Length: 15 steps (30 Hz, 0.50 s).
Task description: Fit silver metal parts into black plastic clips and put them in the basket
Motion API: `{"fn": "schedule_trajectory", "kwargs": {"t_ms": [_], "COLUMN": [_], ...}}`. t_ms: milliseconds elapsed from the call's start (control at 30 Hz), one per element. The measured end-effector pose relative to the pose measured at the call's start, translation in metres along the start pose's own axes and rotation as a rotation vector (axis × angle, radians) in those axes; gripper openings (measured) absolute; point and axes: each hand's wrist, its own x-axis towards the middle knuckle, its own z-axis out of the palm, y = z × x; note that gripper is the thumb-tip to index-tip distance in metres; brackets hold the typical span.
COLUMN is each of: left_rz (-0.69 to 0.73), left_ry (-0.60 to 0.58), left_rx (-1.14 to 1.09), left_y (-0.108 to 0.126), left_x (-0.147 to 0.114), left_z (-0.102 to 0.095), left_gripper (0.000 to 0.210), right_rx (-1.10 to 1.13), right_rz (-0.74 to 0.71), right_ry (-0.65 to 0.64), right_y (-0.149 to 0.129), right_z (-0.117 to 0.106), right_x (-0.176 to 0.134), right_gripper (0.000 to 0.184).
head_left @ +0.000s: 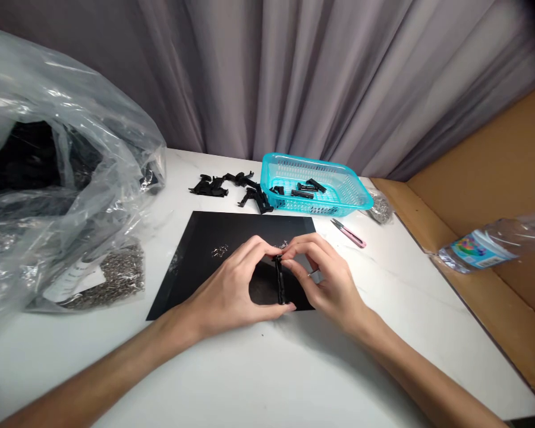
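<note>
My left hand (232, 282) holds a slim black plastic part (280, 282) lengthwise between thumb and fingers, above a black mat (196, 244). At the part's far end, my right hand (327, 276) is closed in a pinch, its fingertips touching or right beside that end. Whatever lies between those fingertips is too small to make out. A thin shiny metal band or piece (312, 273) shows at the right hand's curled fingers. Small metal pieces (220, 251) lie on the mat left of my hands, and more metal pieces (283, 244) show just behind the fingertips.
Behind the mat stand a turquoise basket (316, 207) with black parts inside and a pile of black parts (209, 186). Pink-handled thread snips (348, 233) lie to the right. A bag of small metal pieces (120, 273), a large plastic bag (129, 131), a bottle (481, 246) and cardboard (485, 154) flank the table.
</note>
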Motion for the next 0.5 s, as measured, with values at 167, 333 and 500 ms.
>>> {"fn": "schedule_trajectory", "kwargs": {"t_ms": [167, 333, 500], "left_rz": [-0.029, -0.03, -0.006], "left_ry": [-0.014, 0.006, 0.015], "left_rx": [0.023, 0.015, 0.013], "left_y": [0.002, 0.002, 0.002], "left_x": [0.0, 0.0, -0.001], "left_z": [0.0, 0.002, 0.001], "left_gripper": [0.054, 0.052, 0.054], "right_rx": [-0.112, -0.164, -0.165], "right_rz": [-0.027, -0.017, -0.039], "right_ry": [0.044, 0.084, 0.164], "right_y": [-0.001, -0.005, -0.008], "right_z": [0.007, 0.012, 0.014], "right_x": [-0.003, -0.005, -0.006], "right_gripper": [0.01, 0.009, 0.013]}}
